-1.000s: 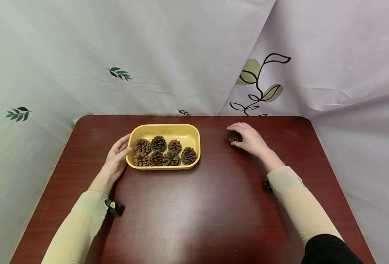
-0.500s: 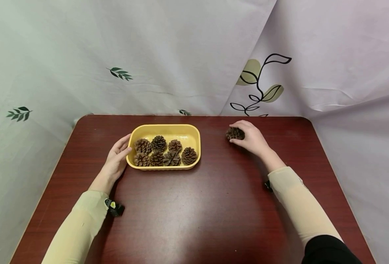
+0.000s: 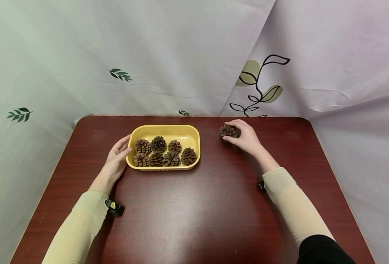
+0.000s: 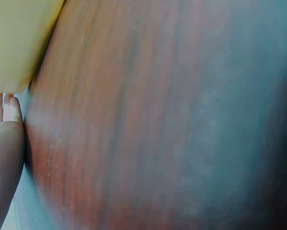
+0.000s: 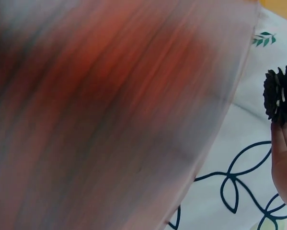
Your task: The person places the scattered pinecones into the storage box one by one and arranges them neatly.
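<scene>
My right hand (image 3: 248, 138) pinches a brown pine cone (image 3: 227, 131) between thumb and fingers, right of the yellow tray (image 3: 164, 168). In the right wrist view the dark pine cone (image 5: 281, 96) shows at the right edge, its far side cut off, with the fingertips beneath it. My left hand (image 3: 116, 160) holds the tray's left end, thumb at the rim and fingers along the outer wall. The left wrist view shows those fingertips touching the tray (image 4: 18, 43). Several pine cones (image 3: 171, 158) lie inside the tray, mostly toward its front and left.
The dark red wooden table (image 3: 181, 212) has rounded back corners. A pale cloth (image 3: 168, 55) with leaf prints hangs right behind its back edge. Small black devices sit at both wrists, such as the left wrist camera (image 3: 115, 208).
My right hand has shifted left with the pine cone, a little toward the tray. The left hand, the tray and the pine cones in it have stayed in place.
</scene>
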A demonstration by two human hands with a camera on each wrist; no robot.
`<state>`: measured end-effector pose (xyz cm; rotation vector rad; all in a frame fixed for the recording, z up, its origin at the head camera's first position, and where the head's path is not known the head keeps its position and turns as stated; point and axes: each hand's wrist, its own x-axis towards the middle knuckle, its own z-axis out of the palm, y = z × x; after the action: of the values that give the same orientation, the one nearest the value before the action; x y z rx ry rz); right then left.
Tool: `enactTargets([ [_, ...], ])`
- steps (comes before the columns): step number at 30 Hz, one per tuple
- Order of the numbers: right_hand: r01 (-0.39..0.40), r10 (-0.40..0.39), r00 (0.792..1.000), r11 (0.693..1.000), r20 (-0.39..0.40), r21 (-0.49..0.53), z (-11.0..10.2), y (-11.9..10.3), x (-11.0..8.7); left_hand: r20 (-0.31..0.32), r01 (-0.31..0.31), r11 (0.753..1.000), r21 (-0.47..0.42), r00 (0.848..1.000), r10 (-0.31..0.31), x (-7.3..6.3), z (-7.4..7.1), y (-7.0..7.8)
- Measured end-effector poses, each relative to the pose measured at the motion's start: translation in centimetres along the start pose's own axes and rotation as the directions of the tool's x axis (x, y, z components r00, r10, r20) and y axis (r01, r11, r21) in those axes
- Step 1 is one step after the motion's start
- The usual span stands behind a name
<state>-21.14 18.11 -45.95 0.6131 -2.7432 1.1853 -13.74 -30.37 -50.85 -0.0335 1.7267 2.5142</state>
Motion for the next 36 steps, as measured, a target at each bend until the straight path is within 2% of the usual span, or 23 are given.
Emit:
enactTargets([
  [7,-0.026,0.028,1.0,0.995,-0.013,0.093,0.9,-1.2,0.4,-0.004,-0.001,1.0,0.016,1.0,0.001,-0.1,0.0,0.0],
  [15,0.008,-0.001,0.999,0.981,-0.033,0.194,2.1,-3.0,1.1,0.0,0.008,1.0,0.028,1.0,-0.008,-0.1,-0.2,0.0],
  [26,0.049,-0.043,0.999,0.966,-0.029,0.253,3.7,-5.4,2.3,0.02,0.002,1.0,0.002,1.0,-0.002,-0.2,0.0,0.3],
  [31,0.058,-0.054,0.998,0.963,-0.024,0.265,4.6,-6.4,2.7,0.013,-0.001,1.0,0.024,1.0,0.0,-0.2,0.0,0.2],
  [36,0.061,-0.063,0.998,0.958,-0.003,0.282,5.5,-7.3,3.0,0.007,0.002,1.0,0.007,1.0,-0.002,-0.1,0.0,0.1],
])
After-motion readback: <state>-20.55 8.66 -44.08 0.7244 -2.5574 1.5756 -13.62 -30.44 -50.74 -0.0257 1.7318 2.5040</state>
